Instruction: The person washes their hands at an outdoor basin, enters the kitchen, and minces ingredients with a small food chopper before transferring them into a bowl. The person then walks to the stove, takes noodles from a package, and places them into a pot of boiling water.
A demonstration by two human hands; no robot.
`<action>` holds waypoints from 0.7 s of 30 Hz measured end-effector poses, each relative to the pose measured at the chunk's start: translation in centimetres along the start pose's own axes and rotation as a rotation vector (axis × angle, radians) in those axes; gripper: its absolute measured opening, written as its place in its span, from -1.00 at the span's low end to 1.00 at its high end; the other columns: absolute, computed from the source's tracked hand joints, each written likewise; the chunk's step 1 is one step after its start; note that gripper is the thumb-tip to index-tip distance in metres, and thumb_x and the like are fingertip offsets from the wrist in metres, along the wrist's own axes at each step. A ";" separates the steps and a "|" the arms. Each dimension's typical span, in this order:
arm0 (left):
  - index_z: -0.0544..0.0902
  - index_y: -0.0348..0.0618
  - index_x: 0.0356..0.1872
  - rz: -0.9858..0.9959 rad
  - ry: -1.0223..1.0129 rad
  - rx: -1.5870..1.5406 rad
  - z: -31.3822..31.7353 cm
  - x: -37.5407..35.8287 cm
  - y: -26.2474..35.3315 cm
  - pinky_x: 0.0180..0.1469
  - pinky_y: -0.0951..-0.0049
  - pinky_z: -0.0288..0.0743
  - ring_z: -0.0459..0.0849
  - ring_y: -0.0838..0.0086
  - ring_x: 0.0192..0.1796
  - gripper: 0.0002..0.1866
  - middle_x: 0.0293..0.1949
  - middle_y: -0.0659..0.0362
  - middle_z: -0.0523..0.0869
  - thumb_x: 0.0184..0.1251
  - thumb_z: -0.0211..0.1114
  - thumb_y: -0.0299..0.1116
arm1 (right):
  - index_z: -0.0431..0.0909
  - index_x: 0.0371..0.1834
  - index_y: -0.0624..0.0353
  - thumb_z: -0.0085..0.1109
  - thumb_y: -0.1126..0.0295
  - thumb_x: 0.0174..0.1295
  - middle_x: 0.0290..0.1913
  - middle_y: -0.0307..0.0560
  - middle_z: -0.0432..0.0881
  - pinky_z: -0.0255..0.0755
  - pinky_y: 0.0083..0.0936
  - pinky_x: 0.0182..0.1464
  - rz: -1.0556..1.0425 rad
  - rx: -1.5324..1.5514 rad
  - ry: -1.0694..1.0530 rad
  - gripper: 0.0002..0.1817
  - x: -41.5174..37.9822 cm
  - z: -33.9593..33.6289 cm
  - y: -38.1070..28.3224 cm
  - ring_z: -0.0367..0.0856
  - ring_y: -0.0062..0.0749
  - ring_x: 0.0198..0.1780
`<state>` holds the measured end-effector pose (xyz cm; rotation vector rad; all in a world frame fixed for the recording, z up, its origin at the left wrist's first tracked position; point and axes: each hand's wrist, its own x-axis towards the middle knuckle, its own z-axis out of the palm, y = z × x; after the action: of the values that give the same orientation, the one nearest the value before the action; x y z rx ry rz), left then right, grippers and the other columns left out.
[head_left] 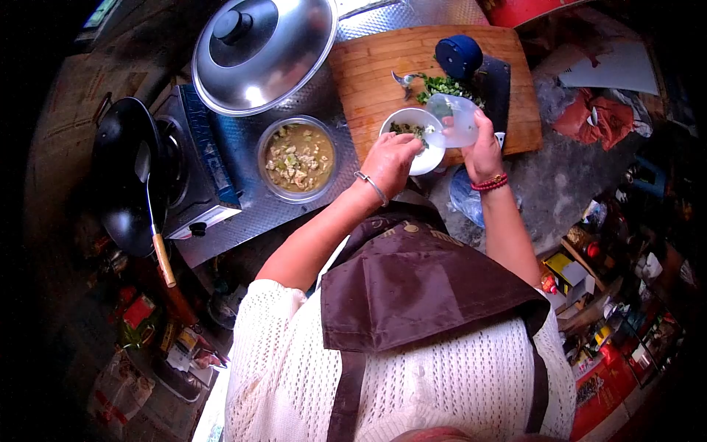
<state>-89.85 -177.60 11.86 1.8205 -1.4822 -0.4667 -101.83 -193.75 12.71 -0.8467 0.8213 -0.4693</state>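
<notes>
My right hand point(482, 152) grips a translucent plastic cup point(462, 121), tipped toward a white bowl point(426, 162). My left hand point(394, 156) is at the bowl's near left side, fingers bent together over its rim; whatever is between them is hidden. Dark green chopped bits point(407, 131) lie inside the bowl. Just beyond stands a pile of chopped greens point(436, 88) on a wooden cutting board point(368, 66). Beside the pile are a curved metal blade piece point(403, 81) and a dark blue round lid-like part point(459, 57).
A clear bowl of chunky brownish soup or sauce point(298, 160) stands left of my hands. Behind it is a large pot with a domed steel lid point(265, 51). Further left, a black wok point(121, 177) with a wooden-handled ladle point(162, 258) sits by a gas stove point(199, 147).
</notes>
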 end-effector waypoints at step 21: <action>0.52 -0.14 -0.20 0.379 -0.201 0.195 -1.0 2.1 -0.2 0.12 0.26 0.44 0.48 0.22 0.20 -0.78 0.08 0.05 0.55 0.06 0.17 -0.47 | 0.29 0.27 0.27 -0.28 0.21 0.36 0.13 -0.09 0.45 0.17 -0.54 0.27 -0.206 -0.286 -0.159 -0.50 -1.5 0.3 -0.1 0.37 -0.44 0.16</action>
<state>-88.47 -179.26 12.77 1.6151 -2.0204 -0.3321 -102.46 -192.67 13.53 -1.2263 0.6657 -0.4647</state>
